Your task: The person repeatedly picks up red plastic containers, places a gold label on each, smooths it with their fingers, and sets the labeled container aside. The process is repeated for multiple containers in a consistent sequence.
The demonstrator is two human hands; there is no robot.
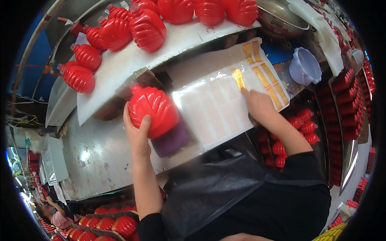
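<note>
My left hand (138,136) is closed around the side of a glossy red plastic bottle (156,110) with moulded, shell-like ridges. The bottle leans over the bench with its neck pointing to the far left, partly above a purple pad (173,139). To the right lies a sheet of label backing (215,116), mostly bare, with rows of gold labels (266,76) along its right end. The fingertips of my right hand (261,106) pinch the near end of one gold label (238,77). Whether that label is fully off the backing, I cannot tell.
Several red bottles (148,30) stand on a raised white shelf (108,74) behind the bench. A light blue bucket (305,66) and a metal basin (281,18) are at the far right. More red bottles (309,127) lie below right. Another person (60,215) is at the lower left.
</note>
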